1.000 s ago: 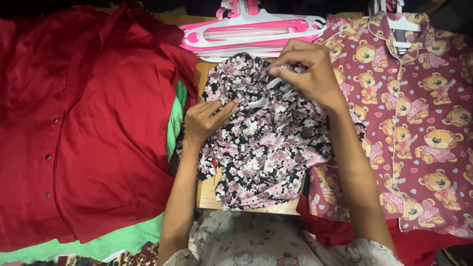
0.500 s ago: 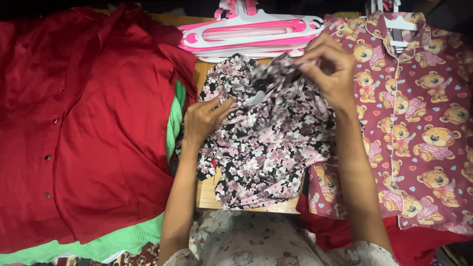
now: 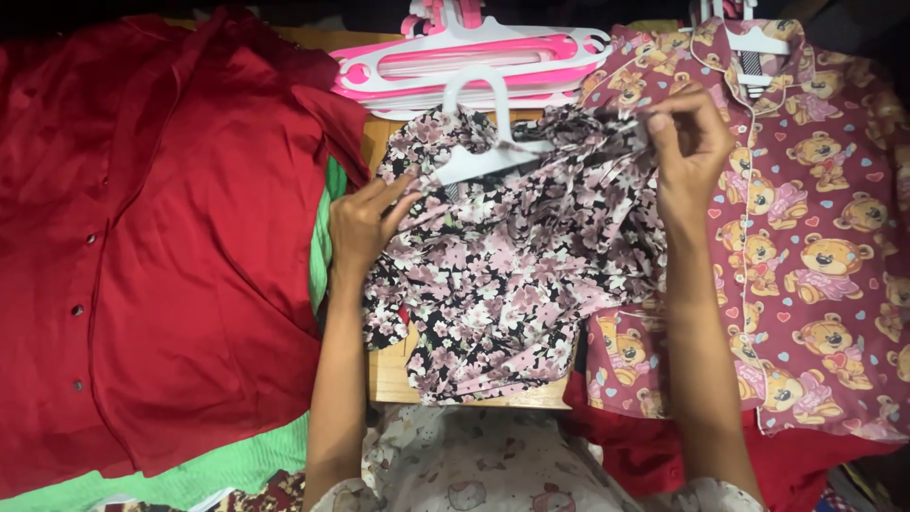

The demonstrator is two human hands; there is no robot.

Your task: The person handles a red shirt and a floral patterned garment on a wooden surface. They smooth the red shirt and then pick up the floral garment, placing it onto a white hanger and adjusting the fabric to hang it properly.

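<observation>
Two hands on one garment: we're mid-step hanging the floral blouse (image 3: 502,284), which lies spread over the middle of the wooden table (image 3: 393,374), collar toward the far edge. Our left hand (image 3: 365,223) lies mostly flat with fingers loosely extended, pinning the blouse's left shoulder just below the white hanger (image 3: 483,152); nothing is gripped there, only pressed down. Our right hand (image 3: 692,142) is closed in a pinch on the blouse's right shoulder fabric, lifting it off the surface near the hanger's right arm. The hanger's hook pokes out above the collar and its left arm looks tucked into the neck opening; we can't tell how far the right arm sits inside. Our read: one shoulder seated, the other being worked on. The next move, we'd judge, calls for drawing the pinched fabric over the hanger's right arm while the left hand holds the other side down so the hanger doesn't slide. Neighbours: a stack of pink and white hangers (image 3: 474,57) at the far edge, a red shirt (image 3: 152,237) over a green garment (image 3: 327,218) on the left side, and a teddy-bear print pyjama top (image 3: 806,237) on its own hanger on the right side.
</observation>
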